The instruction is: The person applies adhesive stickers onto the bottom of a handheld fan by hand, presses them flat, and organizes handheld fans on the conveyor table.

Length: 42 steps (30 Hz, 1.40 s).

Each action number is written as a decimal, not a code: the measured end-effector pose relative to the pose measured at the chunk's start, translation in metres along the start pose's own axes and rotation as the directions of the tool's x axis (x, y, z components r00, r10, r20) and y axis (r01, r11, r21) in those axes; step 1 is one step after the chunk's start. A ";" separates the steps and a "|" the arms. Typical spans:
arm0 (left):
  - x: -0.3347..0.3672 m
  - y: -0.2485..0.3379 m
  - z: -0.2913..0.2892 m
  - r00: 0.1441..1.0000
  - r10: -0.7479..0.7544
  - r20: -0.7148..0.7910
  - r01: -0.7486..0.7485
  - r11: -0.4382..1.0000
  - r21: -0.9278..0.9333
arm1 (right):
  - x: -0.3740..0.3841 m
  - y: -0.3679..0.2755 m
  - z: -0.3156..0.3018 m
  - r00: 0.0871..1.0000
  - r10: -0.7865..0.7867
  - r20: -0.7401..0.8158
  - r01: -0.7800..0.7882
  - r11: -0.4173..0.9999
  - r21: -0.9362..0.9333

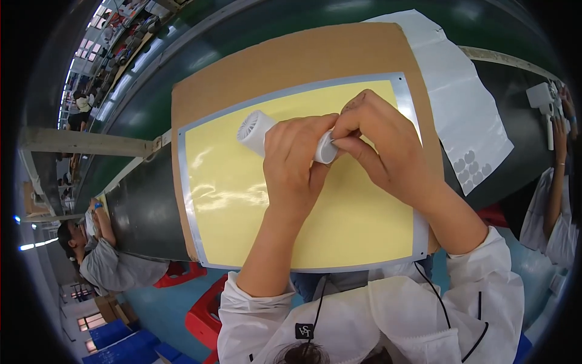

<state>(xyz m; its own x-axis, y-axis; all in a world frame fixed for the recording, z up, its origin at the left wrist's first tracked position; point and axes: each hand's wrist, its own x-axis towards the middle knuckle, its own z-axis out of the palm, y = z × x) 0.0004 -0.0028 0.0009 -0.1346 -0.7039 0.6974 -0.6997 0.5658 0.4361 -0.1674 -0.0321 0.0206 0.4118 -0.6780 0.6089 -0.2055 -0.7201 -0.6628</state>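
A small white handheld fan (pixel 257 131) lies tilted in my left hand (pixel 291 159), whose fingers are wrapped round its middle. Its round, slatted head sticks out to the left of that hand. The other end, a flat round base (pixel 326 149), shows on the right between my hands. My right hand (pixel 382 142) has thumb and forefinger pinched together at the rim of this base. Whatever the pinch holds is too small to make out. Both hands are above a yellow mat (pixel 236 224) with a silver border.
Brown cardboard (pixel 291 54) lies under the mat. To the right, a white sheet (pixel 454 85) carries several grey round stickers (pixel 471 170). A person (pixel 100 242) sits at the left; another person's hands (pixel 559 121) hold a white device at the right. Red stools (pixel 206 315) stand below.
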 end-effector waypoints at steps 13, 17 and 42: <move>-0.003 -0.003 0.002 1.000 0.015 -0.005 -0.015 1.000 0.004 | -0.009 0.000 0.008 0.980 -0.181 -0.083 0.163 0.968 -0.190; -0.003 -0.008 0.001 1.000 0.001 0.002 -0.001 1.000 0.018 | -0.012 -0.005 0.007 0.988 -0.155 -0.025 0.149 0.975 -0.163; 0.000 -0.013 0.006 0.994 0.105 -0.031 -0.104 0.994 0.040 | -0.011 -0.025 -0.011 0.938 0.227 0.260 -0.313 0.877 0.364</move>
<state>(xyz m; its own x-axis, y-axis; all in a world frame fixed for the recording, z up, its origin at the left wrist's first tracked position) 0.0049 -0.0130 -0.0082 -0.1854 -0.6267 0.7569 -0.7095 0.6183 0.3382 -0.1765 -0.0084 0.0350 0.5707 -0.7615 0.3073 0.0139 -0.3653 -0.9308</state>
